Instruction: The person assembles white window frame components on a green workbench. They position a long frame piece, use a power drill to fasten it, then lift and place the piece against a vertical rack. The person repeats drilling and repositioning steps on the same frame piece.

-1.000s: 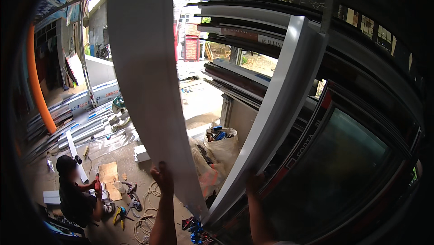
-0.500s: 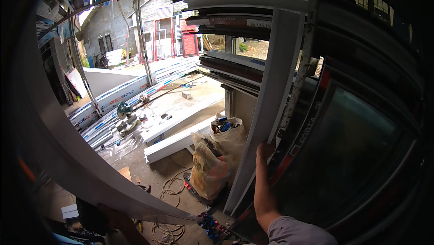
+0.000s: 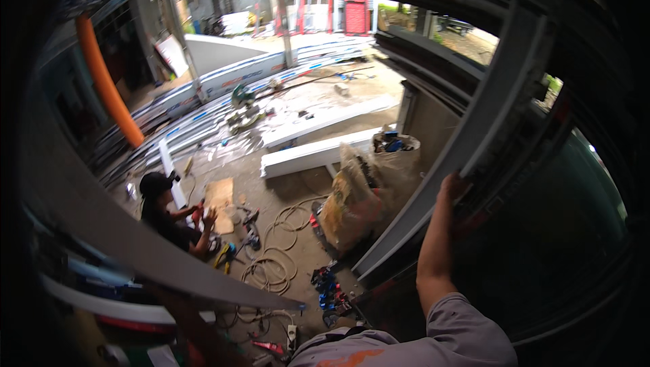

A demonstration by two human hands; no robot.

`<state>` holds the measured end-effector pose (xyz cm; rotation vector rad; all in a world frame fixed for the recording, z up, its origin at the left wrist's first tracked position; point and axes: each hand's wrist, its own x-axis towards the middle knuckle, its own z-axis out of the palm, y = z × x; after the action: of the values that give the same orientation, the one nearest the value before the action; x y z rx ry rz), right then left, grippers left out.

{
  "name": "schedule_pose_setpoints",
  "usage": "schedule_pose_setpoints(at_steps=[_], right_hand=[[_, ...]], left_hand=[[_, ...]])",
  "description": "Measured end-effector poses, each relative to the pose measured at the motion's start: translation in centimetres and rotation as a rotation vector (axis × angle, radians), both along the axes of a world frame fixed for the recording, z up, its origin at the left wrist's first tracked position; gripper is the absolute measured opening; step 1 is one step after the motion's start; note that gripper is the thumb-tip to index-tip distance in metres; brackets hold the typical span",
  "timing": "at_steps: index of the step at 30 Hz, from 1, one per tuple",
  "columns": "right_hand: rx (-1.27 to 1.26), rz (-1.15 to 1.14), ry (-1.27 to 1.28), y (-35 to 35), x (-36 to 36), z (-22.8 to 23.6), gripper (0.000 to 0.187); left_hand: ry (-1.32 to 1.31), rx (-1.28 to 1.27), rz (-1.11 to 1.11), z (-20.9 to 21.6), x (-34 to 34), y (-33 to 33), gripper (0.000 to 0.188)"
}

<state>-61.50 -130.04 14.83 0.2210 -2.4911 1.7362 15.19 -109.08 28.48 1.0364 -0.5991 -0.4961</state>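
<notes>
A long grey metal profile (image 3: 108, 211), bent by the lens, stands tilted close on my left, its lower end near the floor. My left hand (image 3: 162, 296) is at its edge in deep shade, gripping it, with the fingers mostly hidden behind it. On the right, a second grey-white profile (image 3: 433, 211) leans upright against a rack. My right hand (image 3: 455, 187) is closed on this profile's edge, the arm stretched forward. Beside that hand stands a dark glazed panel (image 3: 542, 231) with a dark frame.
A co-worker (image 3: 169, 211) in a black cap sits low on the left near tools and a cardboard piece (image 3: 220, 198). Coiled hose (image 3: 271, 269), filled sacks (image 3: 352, 204), clamp-like blue and red items (image 3: 328, 292) and white profiles (image 3: 318, 157) lie on the floor. A mitre saw (image 3: 242, 110) stands farther off.
The view has tilted down and turned left, bringing the co-worker, an orange tube and my shirt into sight. Both hands stay at their profiles.
</notes>
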Motion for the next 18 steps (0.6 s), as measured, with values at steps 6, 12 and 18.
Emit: schedule_pose_setpoints(at_steps=[6,12,18], right_hand=[[0.122,0.031,-0.121,-2.1,-5.7,-3.6,0.077],[0.132,-0.079,0.005,-3.0,-5.4,-4.8,0.097],[0.047,-0.028,0.113,-5.1,-1.6,-4.0,0.093]], left_hand=[[0.118,-0.120,-0.164,-3.3,2.9,3.6,0.054],[-0.033,-0.348,-1.160,-0.4,5.1,5.3,0.052],[0.028,-0.216,-0.968,-3.6,3.1,8.2,0.043]])
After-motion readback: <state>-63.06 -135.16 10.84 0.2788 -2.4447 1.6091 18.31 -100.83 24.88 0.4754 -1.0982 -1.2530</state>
